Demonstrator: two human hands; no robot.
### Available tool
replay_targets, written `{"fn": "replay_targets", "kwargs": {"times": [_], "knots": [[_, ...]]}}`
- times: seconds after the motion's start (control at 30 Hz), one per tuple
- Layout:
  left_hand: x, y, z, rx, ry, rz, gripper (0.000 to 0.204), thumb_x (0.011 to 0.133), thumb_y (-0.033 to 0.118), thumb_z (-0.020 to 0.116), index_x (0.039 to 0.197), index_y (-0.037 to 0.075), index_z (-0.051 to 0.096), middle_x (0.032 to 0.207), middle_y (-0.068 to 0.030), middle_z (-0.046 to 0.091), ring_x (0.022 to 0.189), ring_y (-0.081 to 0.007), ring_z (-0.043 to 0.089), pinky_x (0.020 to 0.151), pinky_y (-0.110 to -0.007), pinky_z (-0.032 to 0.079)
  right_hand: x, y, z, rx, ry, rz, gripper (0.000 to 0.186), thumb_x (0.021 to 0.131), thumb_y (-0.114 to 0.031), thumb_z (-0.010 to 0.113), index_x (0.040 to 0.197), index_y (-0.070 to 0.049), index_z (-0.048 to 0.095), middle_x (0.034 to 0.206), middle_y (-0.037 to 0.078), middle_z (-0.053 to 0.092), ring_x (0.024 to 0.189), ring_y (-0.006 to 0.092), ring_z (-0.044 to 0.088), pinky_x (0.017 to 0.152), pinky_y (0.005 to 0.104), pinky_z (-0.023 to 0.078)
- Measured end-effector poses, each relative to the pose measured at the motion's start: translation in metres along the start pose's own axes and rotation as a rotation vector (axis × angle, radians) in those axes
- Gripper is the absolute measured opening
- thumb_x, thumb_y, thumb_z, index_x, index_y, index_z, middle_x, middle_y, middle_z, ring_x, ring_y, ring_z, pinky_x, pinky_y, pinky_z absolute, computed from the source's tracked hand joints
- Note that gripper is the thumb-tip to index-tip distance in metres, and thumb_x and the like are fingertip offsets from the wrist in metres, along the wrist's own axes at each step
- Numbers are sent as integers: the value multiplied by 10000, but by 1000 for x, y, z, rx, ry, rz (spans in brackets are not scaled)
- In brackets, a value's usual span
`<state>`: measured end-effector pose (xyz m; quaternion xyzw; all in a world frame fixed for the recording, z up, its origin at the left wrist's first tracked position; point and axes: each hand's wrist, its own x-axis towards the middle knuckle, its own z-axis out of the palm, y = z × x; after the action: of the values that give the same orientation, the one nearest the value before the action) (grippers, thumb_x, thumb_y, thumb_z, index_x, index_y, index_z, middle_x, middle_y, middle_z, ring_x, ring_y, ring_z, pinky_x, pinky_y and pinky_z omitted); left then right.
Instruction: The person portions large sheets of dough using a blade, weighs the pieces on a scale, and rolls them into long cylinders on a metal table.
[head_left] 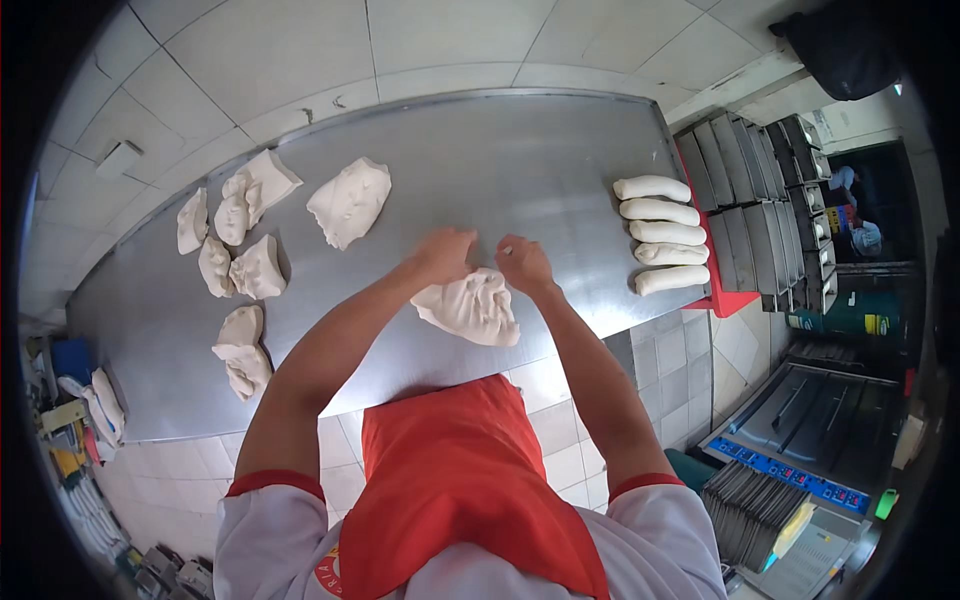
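Observation:
A wrinkled piece of pale dough lies on the steel table in front of me. My left hand is just past its far left edge, with the fingers curled inward. My right hand is beyond the dough's far right edge, its fingers drawn together in a pinch. A narrow gap separates the two hands. What either hand holds, if anything, is too small or hidden to make out.
A larger dough piece lies ahead to the left, with several smaller lumps farther left. Several smooth dough rolls line the right end of the steel table. Metal loaf pans are stacked beyond it, on a red surface.

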<state>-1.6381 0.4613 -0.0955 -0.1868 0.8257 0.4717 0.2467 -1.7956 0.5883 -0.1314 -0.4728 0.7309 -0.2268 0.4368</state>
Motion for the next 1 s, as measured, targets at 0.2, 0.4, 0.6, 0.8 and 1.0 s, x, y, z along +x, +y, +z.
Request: {"fn": "replay_targets", "kwargs": {"times": [0.2,0.4,0.6,0.8,1.0], "knots": [[35,-51,69,567,824,302,533,868,306,607,1328,37,578,1499,-162,459,1460,-353,336,1173,-619,237,-1,4,91,-595,435,88,361,876,-300,597,1166,-90,647,1223,114,652,1170,323,586,935,549,469],[50,-42,49,543,704,330,790,861,415,588,1483,-35,404,1588,-220,328,1510,-439,211,1186,-689,90,10,-10,56,-422,309,176,586,793,-381,659,1291,-80,590,1426,112,509,1325,288,455,1087,516,326],[24,-48,73,585,371,193,538,857,243,631,1300,-42,523,1369,-235,529,1350,-424,442,1131,-514,330,-31,-7,75,-526,413,-65,425,882,-282,537,1220,-34,606,1328,154,580,1339,342,470,1124,477,343],[35,-58,98,579,612,97,333,834,211,655,1098,18,594,1135,-149,653,1152,-369,585,1021,-532,405,-49,-37,65,-425,297,78,291,903,-270,525,1122,-93,599,1138,129,610,1158,278,555,988,450,384],[19,-24,77,895,997,222,524,793,338,737,1190,31,583,1312,-138,603,1197,-358,566,1078,-502,383,-36,-17,81,-589,730,-113,424,909,-323,542,1265,-95,578,1275,126,567,1263,288,494,1016,458,362]]}}
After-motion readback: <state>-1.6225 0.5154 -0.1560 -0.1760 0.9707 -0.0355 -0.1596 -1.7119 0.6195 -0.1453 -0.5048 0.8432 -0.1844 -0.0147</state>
